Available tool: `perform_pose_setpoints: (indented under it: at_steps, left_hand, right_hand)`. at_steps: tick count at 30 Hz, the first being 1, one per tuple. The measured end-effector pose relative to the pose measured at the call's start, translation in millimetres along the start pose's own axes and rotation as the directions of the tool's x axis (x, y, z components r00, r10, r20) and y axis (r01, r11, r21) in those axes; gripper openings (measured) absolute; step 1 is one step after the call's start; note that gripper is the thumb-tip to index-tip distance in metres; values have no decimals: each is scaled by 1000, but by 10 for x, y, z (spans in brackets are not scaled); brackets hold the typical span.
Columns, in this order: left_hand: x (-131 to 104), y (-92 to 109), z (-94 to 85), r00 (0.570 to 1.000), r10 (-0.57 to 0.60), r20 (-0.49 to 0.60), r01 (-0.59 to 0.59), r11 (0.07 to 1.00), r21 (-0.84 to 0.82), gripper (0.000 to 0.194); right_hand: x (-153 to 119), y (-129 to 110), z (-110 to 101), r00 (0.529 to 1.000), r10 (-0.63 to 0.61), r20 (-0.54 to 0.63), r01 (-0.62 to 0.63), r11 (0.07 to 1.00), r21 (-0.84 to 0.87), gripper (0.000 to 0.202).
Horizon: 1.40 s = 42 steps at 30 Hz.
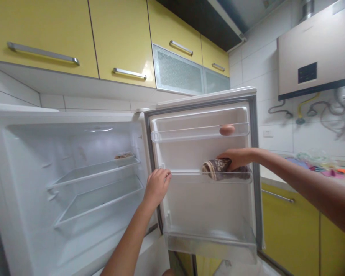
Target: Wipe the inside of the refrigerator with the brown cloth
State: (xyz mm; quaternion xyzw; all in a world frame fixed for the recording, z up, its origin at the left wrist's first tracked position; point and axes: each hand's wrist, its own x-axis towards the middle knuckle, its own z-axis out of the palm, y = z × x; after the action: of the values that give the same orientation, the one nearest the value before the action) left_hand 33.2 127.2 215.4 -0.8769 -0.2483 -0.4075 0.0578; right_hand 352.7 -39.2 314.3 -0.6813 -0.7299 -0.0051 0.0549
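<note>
My right hand (pixel 238 158) is closed on a rolled brown-and-cream patterned cloth (pixel 216 168) at the middle door shelf (pixel 186 178) of an open refrigerator. The cloth's lower part shows through the clear shelf front, and its right end is partly covered by my hand. At the left end of that same shelf, my left hand (pixel 157 184) has its fingers curled over the edge. A brown egg (pixel 227 130) sits in the top door shelf (pixel 186 134), above my right hand.
The refrigerator's interior (pixel 31 184) is on the left, with two tilted-looking shelves and a small item (pixel 123 155) on the upper one. A clear bottom door bin (pixel 209 245) hangs below. Yellow cabinets (pixel 120 34) run overhead. Bags and cloths (pixel 319 163) lie on the right counter.
</note>
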Motion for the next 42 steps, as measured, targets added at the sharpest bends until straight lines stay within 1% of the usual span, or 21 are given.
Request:
perform_pose_setpoints:
  at_steps: [2,4,6,8,10,12,14,16,19,22,25,28,31,34,37,39,42]
  left_hand:
    - [-16,-65,47,998,10,-67,-14,998,-62,27]
    - [-51,-145,103,986,-29,-165,8,992,-127,29]
    - [-97,-222,157,968,-100,-229,52,977,-207,35]
    - [-140,-274,203,959,-160,-235,84,950,-302,38]
    - [-167,-292,245,951,-216,-223,117,915,-385,39]
    - [-175,-280,283,938,-275,-212,157,881,-447,43]
    - [-174,-253,316,923,-327,-202,194,850,-490,47]
    - [-172,-228,341,914,-352,-203,210,837,-505,49]
    - [-179,-205,360,919,-314,-237,180,871,-457,46]
    - [-191,-195,354,927,-257,-274,141,914,-380,45]
    - [-197,-179,338,926,-263,-270,159,922,-352,49]
    - [-198,-163,342,929,-283,-238,183,912,-368,55]
    - [-192,-170,370,935,-279,-219,181,905,-385,58]
    - [-173,-190,393,933,-284,-220,178,897,-405,61]
    - [-146,-191,398,925,-314,-216,190,872,-451,66]
    - [-130,-185,401,918,-339,-205,205,848,-488,69]
    - [-116,-195,411,914,-359,-189,217,827,-519,72]
  right_hand:
    - [-75,70,-3,1000,-2,2,2,1000,26,39]
    - [-65,74,13,1000,2,-11,-1,999,50,39]
    - [22,16,42,1000,13,-21,-11,998,64,36]
    - [165,-92,75,999,-23,-28,25,999,44,32]
    - [349,-240,105,997,-68,-32,67,998,-19,29]
    - [566,-419,131,995,-88,-42,85,993,-88,30]
    - [807,-624,153,994,-94,-55,87,988,-125,33]
    - [1051,-842,169,993,-103,-59,94,984,-149,38]
    - [1357,-1144,183,992,-109,-61,97,981,-168,45]
    - [1523,-1338,196,994,-90,-70,77,982,-171,51]
    - [1558,-1404,217,994,-71,-86,56,985,-162,55]
    - [1559,-1423,239,993,-69,-99,54,988,-145,54]
    - [1581,-1452,235,993,-79,-87,69,992,-110,55]
    - [1568,-1456,193,994,-107,-29,106,994,-31,55]
    - [1487,-1401,123,990,-134,51,130,988,80,48]
    - [1424,-1349,73,986,-134,100,119,982,145,45]
    - [1363,-1286,15,983,-114,143,84,975,205,47]
